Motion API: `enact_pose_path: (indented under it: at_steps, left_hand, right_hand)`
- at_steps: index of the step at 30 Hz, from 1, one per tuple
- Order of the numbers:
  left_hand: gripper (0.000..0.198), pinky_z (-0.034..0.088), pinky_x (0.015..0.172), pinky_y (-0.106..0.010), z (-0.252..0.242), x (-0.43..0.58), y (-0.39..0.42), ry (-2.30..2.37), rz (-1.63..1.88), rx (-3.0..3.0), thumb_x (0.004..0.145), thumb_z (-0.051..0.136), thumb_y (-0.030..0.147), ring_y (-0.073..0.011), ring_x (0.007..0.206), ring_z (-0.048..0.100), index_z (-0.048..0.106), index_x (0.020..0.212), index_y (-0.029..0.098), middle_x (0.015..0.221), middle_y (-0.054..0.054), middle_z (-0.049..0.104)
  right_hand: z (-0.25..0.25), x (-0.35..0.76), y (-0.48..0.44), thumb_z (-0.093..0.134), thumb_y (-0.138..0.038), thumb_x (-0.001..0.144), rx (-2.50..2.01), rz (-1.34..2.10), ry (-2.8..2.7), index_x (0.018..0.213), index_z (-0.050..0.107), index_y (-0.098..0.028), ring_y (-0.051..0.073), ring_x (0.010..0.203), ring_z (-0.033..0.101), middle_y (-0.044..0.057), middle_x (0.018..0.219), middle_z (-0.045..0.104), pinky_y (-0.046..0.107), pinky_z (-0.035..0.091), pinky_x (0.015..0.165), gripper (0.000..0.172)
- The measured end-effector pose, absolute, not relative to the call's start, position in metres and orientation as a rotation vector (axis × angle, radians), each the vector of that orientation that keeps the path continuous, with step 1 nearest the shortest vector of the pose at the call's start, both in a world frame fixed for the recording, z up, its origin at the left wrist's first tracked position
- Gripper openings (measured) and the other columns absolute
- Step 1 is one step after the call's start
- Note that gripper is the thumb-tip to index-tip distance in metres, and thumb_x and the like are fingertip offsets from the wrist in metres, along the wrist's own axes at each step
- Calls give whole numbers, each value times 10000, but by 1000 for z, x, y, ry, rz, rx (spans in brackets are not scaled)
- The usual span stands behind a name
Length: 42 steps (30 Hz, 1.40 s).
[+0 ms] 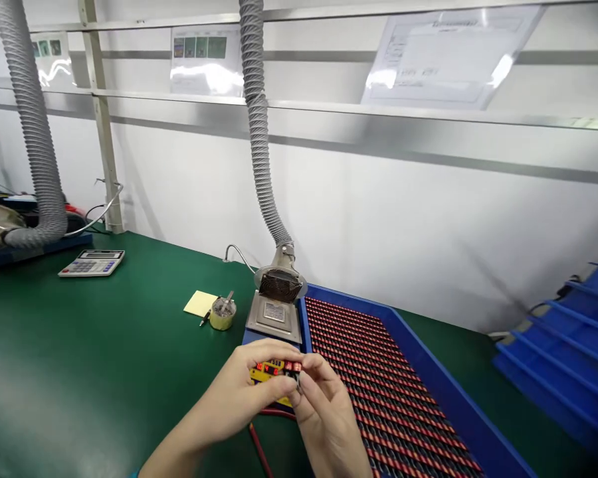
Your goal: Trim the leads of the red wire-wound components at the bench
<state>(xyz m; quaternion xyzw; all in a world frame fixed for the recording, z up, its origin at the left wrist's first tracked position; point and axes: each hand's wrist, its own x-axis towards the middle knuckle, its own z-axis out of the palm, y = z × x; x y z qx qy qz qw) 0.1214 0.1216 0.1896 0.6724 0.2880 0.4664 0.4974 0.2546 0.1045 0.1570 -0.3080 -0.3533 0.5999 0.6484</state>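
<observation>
Fingers of my left hand (242, 388) and right hand (326, 405) pinching red parts (293, 366), two I think, half hidden. Parts are by the yellow unit (262, 375), left of the blue tray (448, 392).

Left grip (242, 388) and right grip (331, 408) close together, both curled into pinch, left forearm (179, 435) slanting inward.
</observation>
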Motion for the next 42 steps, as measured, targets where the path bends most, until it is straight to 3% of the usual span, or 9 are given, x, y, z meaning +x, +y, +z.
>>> enact_pose_path:
  at_steps: [5,10,16,21,27,30,35,39,42]
  left_hand:
    - [95,495,657,-222,178,143,131,661,1287,1221,716,688,251,-161,767,624,731,717,166,803,-51,698]
    - [128,477,596,-156,175,152,131,530,1427,786,697,726,281,-69,575,575,695,651,165,590,11,661]
    - [120,467,863,-202,179,129,138,501,1666,686,691,736,305,-102,841,633,698,769,223,751,29,703]
    - [472,364,1017,-337,174,128,133,620,1113,1282,757,667,261,-205,1169,488,532,1207,310,1240,-20,575]
    - [489,435,903,-305,176,133,123,518,990,1224,765,655,287,-177,973,592,486,1223,264,985,-23,669]
    - [551,454,843,-277,179,130,123,462,864,1180,735,684,229,-158,914,602,460,1237,264,917,-5,666]
    - [593,450,807,-265,179,127,125,519,754,1267,718,683,161,-153,879,600,443,1249,269,851,11,653]
    - [605,459,794,-264,181,123,124,552,714,1311,718,681,174,-150,855,610,429,1257,282,858,8,670]
    - [565,457,808,-276,185,120,123,583,745,1332,733,667,182,-150,848,610,439,1242,274,896,-1,674]
  right_hand:
    - [147,255,111,765,-307,639,-716,1262,-826,734,622,-216,138,744,603,-2,771,608,243,532,668,195]
    - [146,245,110,755,-268,658,-703,1316,-839,740,623,-219,135,782,602,13,831,631,211,514,670,163]
    - [146,243,110,727,-277,684,-627,1435,-782,797,607,-230,166,735,626,40,898,629,313,546,696,172]
    - [147,245,110,749,-306,662,-632,1413,-703,848,628,-267,140,821,610,1,897,606,270,521,773,225]
    - [155,269,110,690,-348,714,-663,1217,-913,800,628,-257,115,739,570,-15,775,557,218,493,695,140]
    - [156,279,108,680,-386,710,-736,1267,-1093,922,660,-246,106,599,515,-3,702,551,213,451,554,254]
    - [159,279,107,677,-348,722,-756,1304,-1108,614,658,-191,80,452,422,-19,513,489,210,358,449,191]
    - [164,287,109,649,-325,757,-723,1186,-896,636,640,-194,46,383,304,-74,442,344,190,317,411,179]
    - [164,295,108,637,-324,770,-778,1056,-930,683,661,-202,64,446,395,-52,494,408,199,372,461,151]
